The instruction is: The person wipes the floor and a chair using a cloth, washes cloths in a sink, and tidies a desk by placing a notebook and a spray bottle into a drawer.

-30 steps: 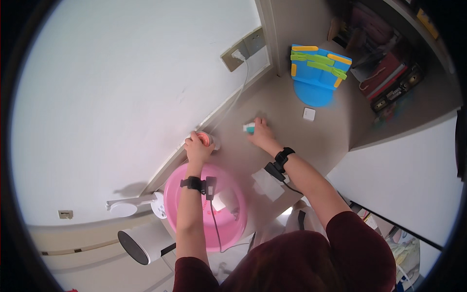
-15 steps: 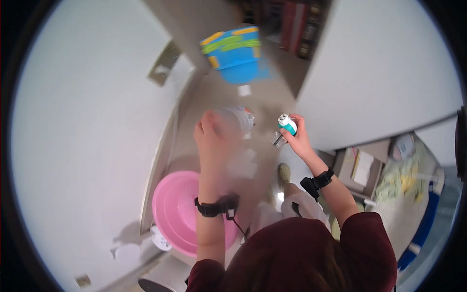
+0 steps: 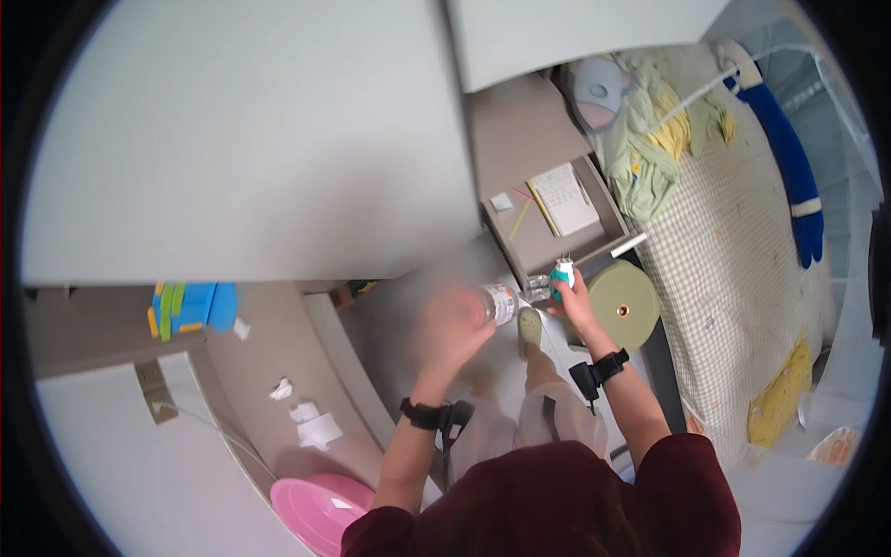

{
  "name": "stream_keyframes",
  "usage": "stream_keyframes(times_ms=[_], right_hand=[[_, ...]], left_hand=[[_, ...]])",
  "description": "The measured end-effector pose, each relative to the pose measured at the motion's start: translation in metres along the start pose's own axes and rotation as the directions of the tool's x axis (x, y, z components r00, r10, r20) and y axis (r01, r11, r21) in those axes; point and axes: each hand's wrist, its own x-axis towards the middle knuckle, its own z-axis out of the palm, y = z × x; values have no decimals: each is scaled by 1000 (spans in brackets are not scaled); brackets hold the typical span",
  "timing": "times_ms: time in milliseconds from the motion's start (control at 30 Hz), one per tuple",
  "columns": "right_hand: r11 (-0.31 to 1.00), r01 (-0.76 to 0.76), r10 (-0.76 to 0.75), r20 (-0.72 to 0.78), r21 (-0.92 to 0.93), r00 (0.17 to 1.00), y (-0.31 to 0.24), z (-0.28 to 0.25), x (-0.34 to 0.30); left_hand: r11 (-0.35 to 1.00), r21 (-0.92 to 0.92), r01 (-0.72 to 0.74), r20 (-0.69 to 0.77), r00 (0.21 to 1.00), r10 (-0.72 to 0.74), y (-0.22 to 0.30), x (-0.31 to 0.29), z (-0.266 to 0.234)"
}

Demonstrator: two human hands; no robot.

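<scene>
My left hand (image 3: 453, 334), partly smeared by a blur, is closed around a clear plastic jar (image 3: 502, 304) with a printed label. Close to it on the right, my right hand (image 3: 577, 304) grips a teal-and-white plug-in device (image 3: 561, 273) with metal prongs pointing up. A small clear container (image 3: 535, 288) shows between the device and the jar; I cannot tell whether it is joined to the device. Just beyond both hands, an open drawer (image 3: 531, 239) holds a notebook (image 3: 565, 199) and pencil-like sticks.
A round olive-green lidded object (image 3: 627, 311) stands beside my right hand. The bed (image 3: 710, 306) with a checked sheet lies to the right. White door panels (image 3: 260, 139) fill the far left. A pink basin (image 3: 302, 506), paper scraps (image 3: 318, 431) and a blue toy-like thing (image 3: 198, 306) are at left.
My view has swung right, bringing the open drawer and bed nearer the middle while the basin shifted lower left. The jar and the plug-in device are now closer together, both still held.
</scene>
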Motion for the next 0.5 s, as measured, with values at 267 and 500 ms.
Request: stream_keyframes(times_ms=[267, 500], right_hand=[[925, 157, -213, -130, -346, 968, 54, -122, 141], [540, 251, -270, 117, -803, 956, 86, -148, 260]], left_hand=[[997, -55, 57, 272, 962, -40, -14, 127, 174], [967, 117, -224, 279, 942, 185, -80, 201, 301]])
